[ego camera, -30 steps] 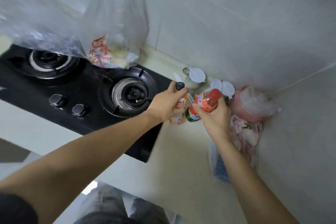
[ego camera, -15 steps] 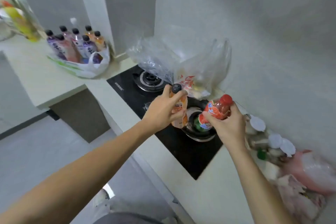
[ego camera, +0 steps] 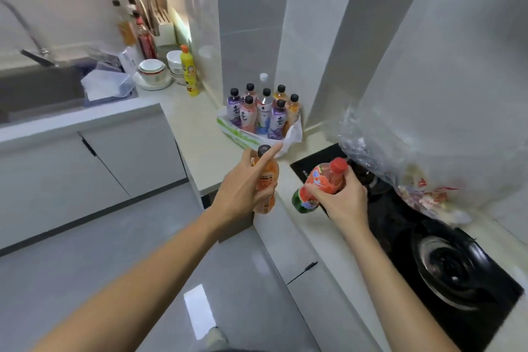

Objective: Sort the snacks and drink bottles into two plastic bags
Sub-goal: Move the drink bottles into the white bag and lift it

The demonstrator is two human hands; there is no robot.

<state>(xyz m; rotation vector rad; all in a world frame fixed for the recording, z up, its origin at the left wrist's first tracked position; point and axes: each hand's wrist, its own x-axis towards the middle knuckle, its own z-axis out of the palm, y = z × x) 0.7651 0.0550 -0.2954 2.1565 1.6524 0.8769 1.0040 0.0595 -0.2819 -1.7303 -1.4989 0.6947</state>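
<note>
1. Orange liquid fills the orange bottle [ego camera: 265, 180] held upright at the centre of the frame; the left hand [ego camera: 243, 188] wraps round its body, with the index finger stretched up past the black cap.
2. Just right of centre, the right hand [ego camera: 341, 198] grips the red bottle [ego camera: 321, 184], which tilts with its red cap up to the right and its green base down to the left.
3. Both bottles are in the air over the edge of the counter [ego camera: 197, 134], near each other but apart.
4. Above the hands, in the middle of the frame, a white bag [ego camera: 257, 137] sits on the counter against the wall and holds 8 upright bottles [ego camera: 264, 111] with black caps.
5. At the right of the frame, a clear bag [ego camera: 400, 163] with snack packets inside rests on the black stove [ego camera: 445, 260].
6. In the upper left are a sink [ego camera: 40, 91], stacked bowls [ego camera: 153, 71] and a yellow bottle [ego camera: 190, 71].
</note>
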